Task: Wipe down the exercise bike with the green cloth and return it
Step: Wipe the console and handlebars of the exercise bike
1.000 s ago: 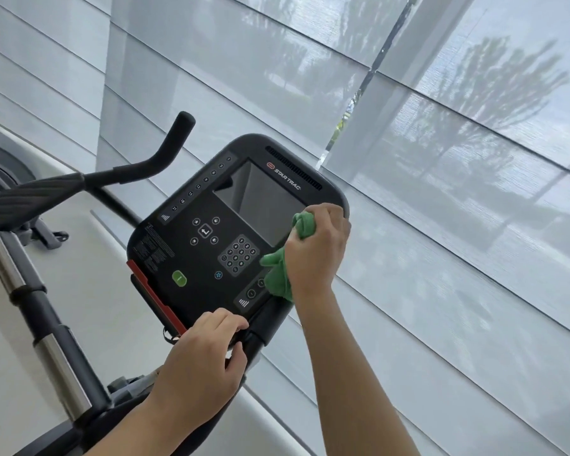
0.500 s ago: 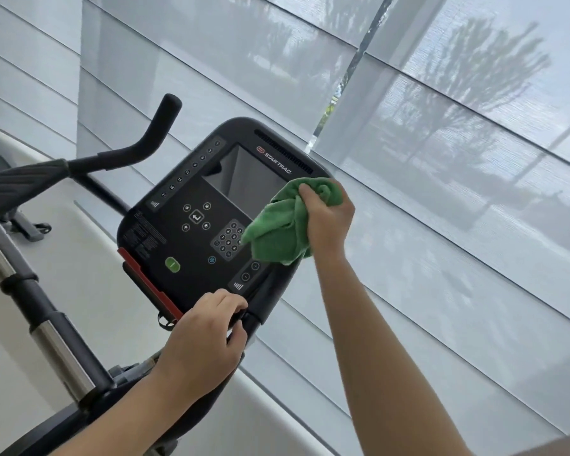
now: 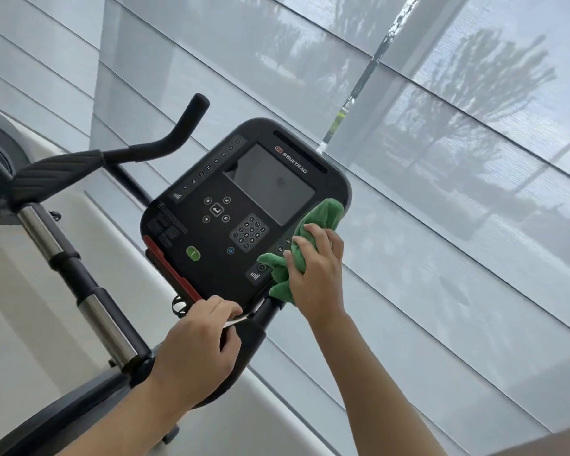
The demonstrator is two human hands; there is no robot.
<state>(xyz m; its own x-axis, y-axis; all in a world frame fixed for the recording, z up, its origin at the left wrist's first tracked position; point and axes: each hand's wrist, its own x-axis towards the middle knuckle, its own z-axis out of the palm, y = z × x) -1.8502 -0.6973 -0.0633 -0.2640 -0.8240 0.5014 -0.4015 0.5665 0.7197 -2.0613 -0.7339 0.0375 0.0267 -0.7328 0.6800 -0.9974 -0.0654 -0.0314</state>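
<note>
Right hand (image 3: 313,274) clutching bunched green cloth (image 3: 316,222), pressed against right edge of exercise bike console (image 3: 211,251), just below dark screen (image 3: 270,182). Left hand (image 3: 195,350) curled around bike frame just beneath console's near edge. Black handlebar (image 3: 175,136) far left; pale window blinds (image 3: 441,192) behind.

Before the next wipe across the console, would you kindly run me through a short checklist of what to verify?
1. Right hand has a firm grip on the crumpled green cloth: ok.
2. Cloth touches the black exercise-bike console at its right edge: ok.
3. Left hand steadies the bike below the console: ok.
4. Grey display screen wiped clean: not ok, a smudge shows.
5. Round green button clear of the cloth: ok.
6. Place to return the cloth: cannot tell, not in view.
</note>
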